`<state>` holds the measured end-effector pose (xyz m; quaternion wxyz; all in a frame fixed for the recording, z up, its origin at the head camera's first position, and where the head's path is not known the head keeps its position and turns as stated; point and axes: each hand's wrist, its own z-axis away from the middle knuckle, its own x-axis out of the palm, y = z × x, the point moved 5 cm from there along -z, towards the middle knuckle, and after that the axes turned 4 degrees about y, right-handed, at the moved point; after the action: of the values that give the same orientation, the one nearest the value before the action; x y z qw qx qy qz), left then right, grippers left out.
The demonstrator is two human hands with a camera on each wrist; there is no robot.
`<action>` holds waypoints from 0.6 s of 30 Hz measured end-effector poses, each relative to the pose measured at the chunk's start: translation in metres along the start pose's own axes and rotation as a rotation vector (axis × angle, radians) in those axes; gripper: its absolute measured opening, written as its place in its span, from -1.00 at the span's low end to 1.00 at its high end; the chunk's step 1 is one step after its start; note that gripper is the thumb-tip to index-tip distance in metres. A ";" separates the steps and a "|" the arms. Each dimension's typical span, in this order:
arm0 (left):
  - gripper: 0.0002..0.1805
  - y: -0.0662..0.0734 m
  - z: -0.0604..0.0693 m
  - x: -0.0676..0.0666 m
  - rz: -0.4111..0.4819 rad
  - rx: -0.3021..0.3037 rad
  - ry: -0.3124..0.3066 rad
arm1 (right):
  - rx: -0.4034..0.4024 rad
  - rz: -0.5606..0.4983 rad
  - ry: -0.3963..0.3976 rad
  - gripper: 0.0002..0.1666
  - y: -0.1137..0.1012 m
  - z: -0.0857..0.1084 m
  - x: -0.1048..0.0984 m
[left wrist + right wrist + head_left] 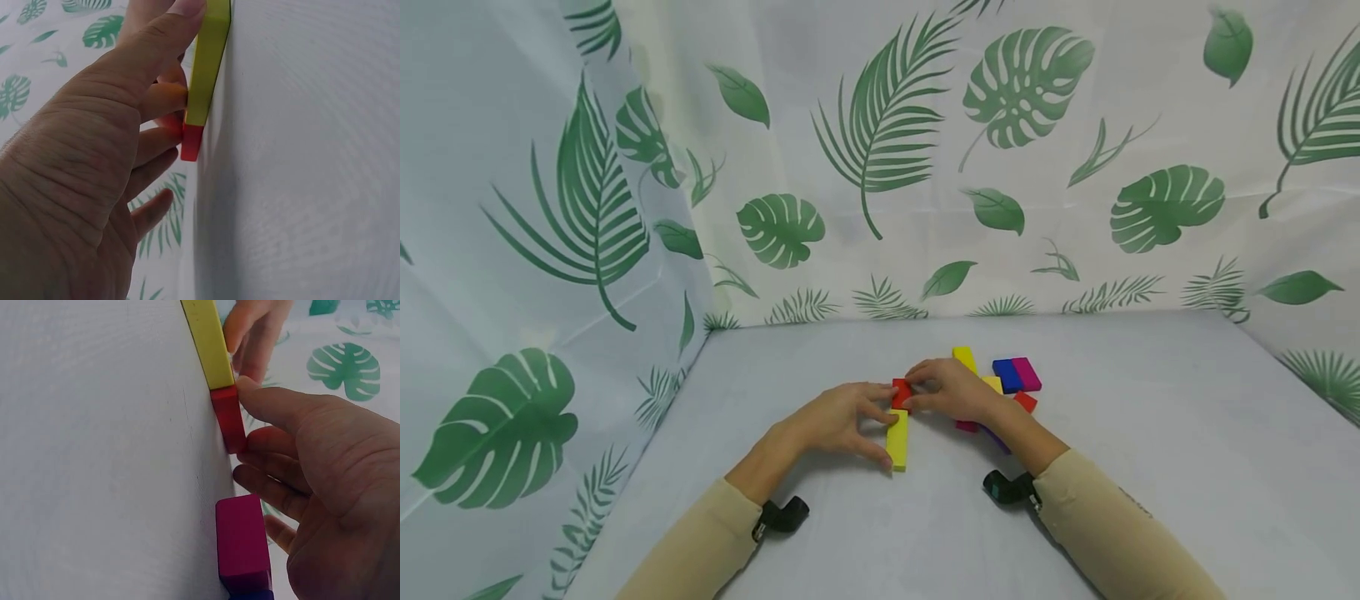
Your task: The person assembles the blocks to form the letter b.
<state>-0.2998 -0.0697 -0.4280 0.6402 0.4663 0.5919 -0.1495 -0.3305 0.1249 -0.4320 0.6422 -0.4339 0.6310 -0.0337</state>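
Observation:
A yellow block (897, 442) and a smaller red block (901, 394) lie end to end on the table, the red one farther away, their ends touching. My left hand (844, 421) holds the yellow block, thumb at its near end and index finger by its far end. Another finger of that hand touches the red block, as the left wrist view shows. With thumb and fingertips, my right hand (951, 390) pinches the red block from the right. In the right wrist view a magenta block (242, 536) stands close below the right hand's fingers.
Beyond the right hand lies a loose group: a yellow block (965, 358), a blue block (1008, 377), a magenta block (1027, 374) and a red block (1026, 402). The right forearm partly covers a purple block (997, 440). A leaf-printed curtain (880, 250) borders the white table (880, 542).

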 end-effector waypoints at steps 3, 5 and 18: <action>-0.22 0.001 0.000 0.000 0.005 -0.008 0.002 | 0.003 -0.013 -0.006 -0.53 -0.001 0.000 0.001; -0.24 0.001 0.000 0.001 0.006 -0.010 0.001 | 0.006 -0.020 -0.007 -0.55 -0.002 0.000 0.001; -0.21 -0.002 0.000 0.003 0.004 0.022 -0.024 | -0.010 -0.043 -0.013 -0.56 -0.004 -0.002 0.001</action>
<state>-0.3001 -0.0694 -0.4317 0.6423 0.4727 0.5817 -0.1603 -0.3296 0.1211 -0.4297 0.6434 -0.4506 0.6175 -0.0414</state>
